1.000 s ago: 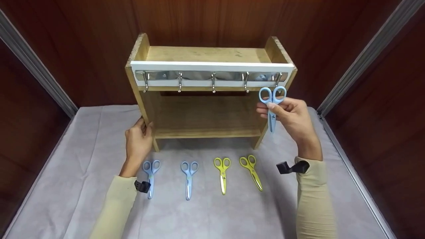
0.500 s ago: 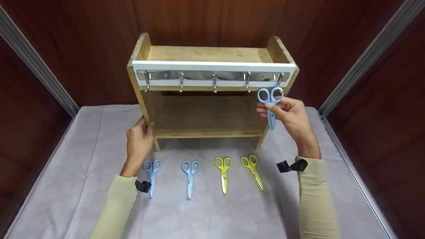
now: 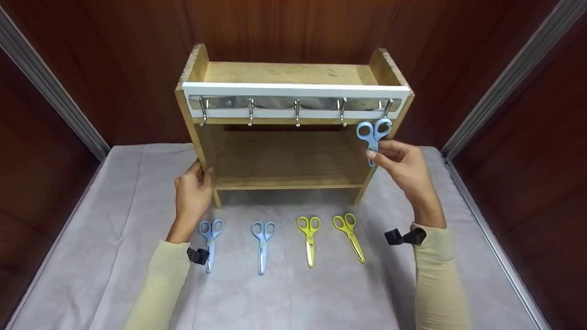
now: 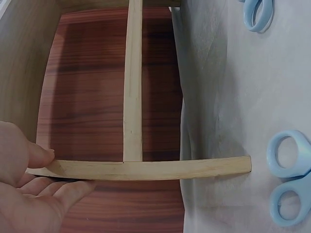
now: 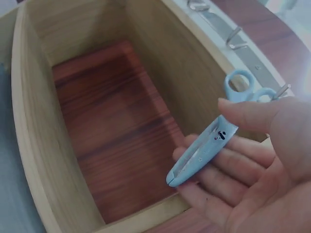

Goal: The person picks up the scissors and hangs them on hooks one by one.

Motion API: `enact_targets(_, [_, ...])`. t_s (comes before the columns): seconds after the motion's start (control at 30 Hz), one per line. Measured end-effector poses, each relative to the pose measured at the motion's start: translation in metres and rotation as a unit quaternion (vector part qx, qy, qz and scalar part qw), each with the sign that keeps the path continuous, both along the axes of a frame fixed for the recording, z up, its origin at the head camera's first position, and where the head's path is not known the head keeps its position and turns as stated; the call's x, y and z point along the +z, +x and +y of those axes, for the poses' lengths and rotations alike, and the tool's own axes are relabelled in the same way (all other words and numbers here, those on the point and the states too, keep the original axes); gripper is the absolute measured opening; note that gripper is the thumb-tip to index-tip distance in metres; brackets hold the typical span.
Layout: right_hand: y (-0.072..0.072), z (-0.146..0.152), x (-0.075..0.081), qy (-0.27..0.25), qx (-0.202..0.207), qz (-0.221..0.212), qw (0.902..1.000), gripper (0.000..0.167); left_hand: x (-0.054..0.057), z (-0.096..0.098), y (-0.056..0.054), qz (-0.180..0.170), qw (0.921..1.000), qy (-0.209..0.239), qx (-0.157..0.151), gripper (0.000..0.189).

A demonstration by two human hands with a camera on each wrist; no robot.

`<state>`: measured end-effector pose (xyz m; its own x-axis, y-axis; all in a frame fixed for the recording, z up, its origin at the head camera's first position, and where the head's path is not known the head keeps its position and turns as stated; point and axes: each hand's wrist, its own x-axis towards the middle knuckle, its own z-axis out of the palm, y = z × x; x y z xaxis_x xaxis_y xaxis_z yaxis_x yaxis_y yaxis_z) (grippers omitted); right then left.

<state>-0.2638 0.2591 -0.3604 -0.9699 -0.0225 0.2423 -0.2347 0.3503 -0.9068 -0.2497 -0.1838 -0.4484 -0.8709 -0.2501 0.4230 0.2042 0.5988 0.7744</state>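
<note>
My right hand [image 3: 406, 167] pinches light blue scissors [image 3: 373, 133] between thumb and fingers, handle rings up and blades down. Their right ring is at the tip of the rightmost metal hook [image 3: 388, 109]. In the right wrist view the covered blades [image 5: 201, 151] lie across my fingers, and the hook end [image 5: 282, 91] shows at the far ring. My left hand [image 3: 192, 195] grips the left side panel of a wooden shelf [image 3: 289, 187]. In the left wrist view the thumb [image 4: 41, 155] is on one side of the panel edge [image 4: 150, 170], fingers on the other.
On the grey cloth [image 3: 293, 298] lie two blue scissors, one [image 3: 210, 243] by my left wrist and another [image 3: 262, 245] beside it. Two yellow-green scissors [image 3: 310, 240] lie further right. A white rail [image 3: 275, 87] with several hooks crosses the shelf front. Dark wood panels surround the area.
The scissors' right ring has come to the rightmost hook. My right thumb has slid lower on the scissors, and the hand has dropped slightly. The left hand stays on the shelf.
</note>
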Motion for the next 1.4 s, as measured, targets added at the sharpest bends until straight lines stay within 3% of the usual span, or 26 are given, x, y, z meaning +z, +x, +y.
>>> enact_targets(0.27, [0.018,0.011,-0.019,0.066,-0.045,-0.034,0.9962,0.042,0.001,0.002,-0.001,-0.009,1.0000,-0.002,-0.002,0.029])
enact_targets(0.67, [0.037,0.017,-0.065,0.116,-0.014,-0.078,0.9901,0.037,0.002,0.000,0.001,-0.013,0.9999,0.004,0.000,0.030])
enact_targets(1.03, [0.050,-0.005,-0.107,0.175,0.005,-0.097,0.9798,0.037,0.001,0.000,0.002,-0.013,0.9999,0.004,0.004,0.032])
enact_targets(1.2, [0.054,-0.015,-0.123,0.236,0.006,-0.084,0.9682,0.045,0.001,0.000,0.002,-0.015,0.9998,0.010,0.006,0.030])
enact_targets(1.4, [0.059,-0.025,-0.140,0.322,0.000,-0.075,0.9437,0.052,0.001,0.001,0.002,-0.015,0.9997,0.016,-0.003,0.032])
